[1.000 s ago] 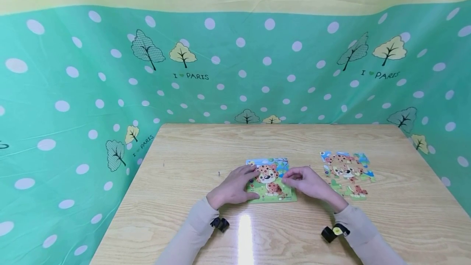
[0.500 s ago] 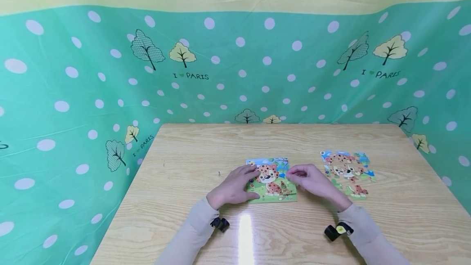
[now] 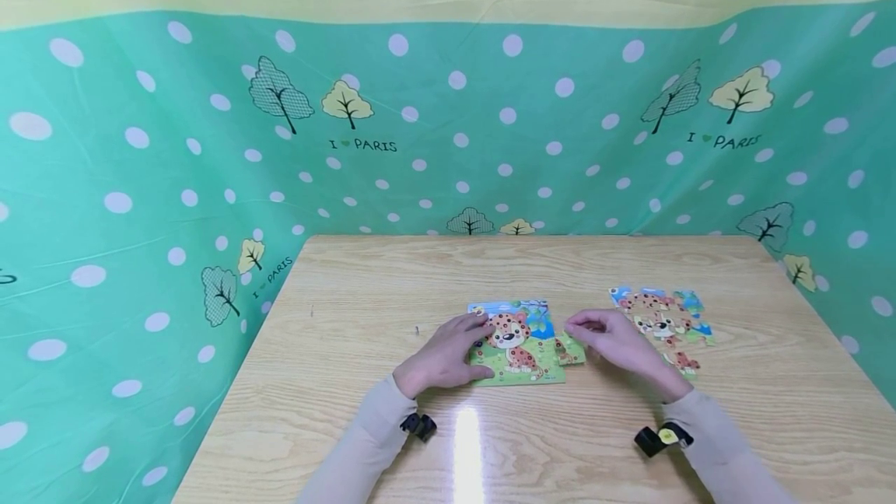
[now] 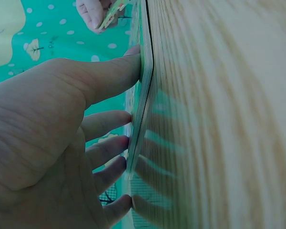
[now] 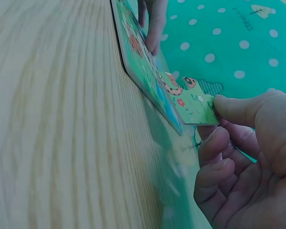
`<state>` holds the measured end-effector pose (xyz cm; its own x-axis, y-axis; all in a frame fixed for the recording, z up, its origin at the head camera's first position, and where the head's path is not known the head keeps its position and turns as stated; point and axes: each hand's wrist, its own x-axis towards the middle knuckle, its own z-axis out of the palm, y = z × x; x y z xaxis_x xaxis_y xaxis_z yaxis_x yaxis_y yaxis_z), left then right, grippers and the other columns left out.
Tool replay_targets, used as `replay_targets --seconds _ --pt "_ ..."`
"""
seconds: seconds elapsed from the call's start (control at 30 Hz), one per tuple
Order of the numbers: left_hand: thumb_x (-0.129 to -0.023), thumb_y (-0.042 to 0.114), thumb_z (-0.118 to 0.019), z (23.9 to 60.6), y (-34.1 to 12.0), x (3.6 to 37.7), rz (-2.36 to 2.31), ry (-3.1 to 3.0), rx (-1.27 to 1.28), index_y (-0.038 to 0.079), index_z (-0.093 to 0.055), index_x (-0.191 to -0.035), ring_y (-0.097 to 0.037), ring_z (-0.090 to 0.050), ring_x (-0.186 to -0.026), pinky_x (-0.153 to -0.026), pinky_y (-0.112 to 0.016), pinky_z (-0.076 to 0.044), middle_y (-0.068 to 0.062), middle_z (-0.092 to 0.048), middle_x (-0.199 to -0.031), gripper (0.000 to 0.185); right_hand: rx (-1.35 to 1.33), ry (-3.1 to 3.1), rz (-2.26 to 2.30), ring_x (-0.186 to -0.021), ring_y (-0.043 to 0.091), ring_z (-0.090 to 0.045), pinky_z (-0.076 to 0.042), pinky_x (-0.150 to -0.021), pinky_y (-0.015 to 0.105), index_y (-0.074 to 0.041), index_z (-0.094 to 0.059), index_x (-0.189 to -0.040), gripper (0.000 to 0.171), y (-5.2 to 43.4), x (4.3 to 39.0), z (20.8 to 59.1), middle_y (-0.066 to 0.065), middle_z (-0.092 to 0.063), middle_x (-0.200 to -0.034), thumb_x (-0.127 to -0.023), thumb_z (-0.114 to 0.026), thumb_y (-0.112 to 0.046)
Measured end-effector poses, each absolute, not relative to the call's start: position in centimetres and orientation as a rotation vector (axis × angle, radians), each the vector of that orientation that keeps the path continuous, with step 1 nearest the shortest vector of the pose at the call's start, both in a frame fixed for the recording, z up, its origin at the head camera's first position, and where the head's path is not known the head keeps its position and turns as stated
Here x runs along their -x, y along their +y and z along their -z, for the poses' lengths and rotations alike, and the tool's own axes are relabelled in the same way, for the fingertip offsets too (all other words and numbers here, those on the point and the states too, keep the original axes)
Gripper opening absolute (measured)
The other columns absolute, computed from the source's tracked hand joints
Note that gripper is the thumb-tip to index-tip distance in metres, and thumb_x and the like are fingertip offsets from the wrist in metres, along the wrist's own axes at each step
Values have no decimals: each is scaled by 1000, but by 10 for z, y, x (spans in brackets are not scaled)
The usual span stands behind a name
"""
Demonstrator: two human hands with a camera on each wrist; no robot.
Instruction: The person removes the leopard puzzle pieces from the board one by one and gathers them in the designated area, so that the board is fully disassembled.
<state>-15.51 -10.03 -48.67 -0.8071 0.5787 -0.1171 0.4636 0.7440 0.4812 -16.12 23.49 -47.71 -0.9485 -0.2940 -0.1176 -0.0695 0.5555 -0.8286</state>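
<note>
Pinching a puzzle piece [image 3: 570, 349] at the right edge of the puzzle board [image 3: 516, 368], lower centre of the head view.
The right hand [image 3: 616, 342] holds the green piece between thumb and fingers [image 5: 218, 143]; the left hand [image 3: 442, 356] lies flat, fingers spread, on the board's left edge. Loose pieces [image 3: 661, 325] lie right on the wooden surface [image 3: 364, 286].

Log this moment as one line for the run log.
left hand: presses puzzle board flat | right hand: pinches puzzle piece at board's right edge | loose pieces: on table, right
</note>
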Motion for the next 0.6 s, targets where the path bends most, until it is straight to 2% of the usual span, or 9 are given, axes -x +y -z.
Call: replay_targets --seconds 0.2,0.43,0.6 --pt "-96 41 -78 487 -100 155 -643 2684 -818 13 -47 -161 -32 -27 -163 -135 -56 -22 -9 -32 -175 78 278 2585 1327 -65 18 -57 -49 -58 28 0 -71 -128 37 250 159 475 6 -66 -83 -107 -65 -31" --pt "-97 42 -77 489 -101 156 -636 2684 -816 14 -46 -162 -32 -26 -164 -136 -55 -20 -8 -31 -176 78 210 2640 1285 -67 14 -52 -46 -55 27 -3 -72 -129 40 269 155 472 5 -66 -88 -108 -64 -35" --pt "-97 42 -77 489 -101 156 -632 2684 -813 15 -46 -162 -32 -25 -164 -136 -54 -20 -8 -30 -176 78 153 2658 1283 -65 12 -50 -45 -54 28 -2 -71 -129 43 283 152 471 3 -63 -85 -108 -63 -39"
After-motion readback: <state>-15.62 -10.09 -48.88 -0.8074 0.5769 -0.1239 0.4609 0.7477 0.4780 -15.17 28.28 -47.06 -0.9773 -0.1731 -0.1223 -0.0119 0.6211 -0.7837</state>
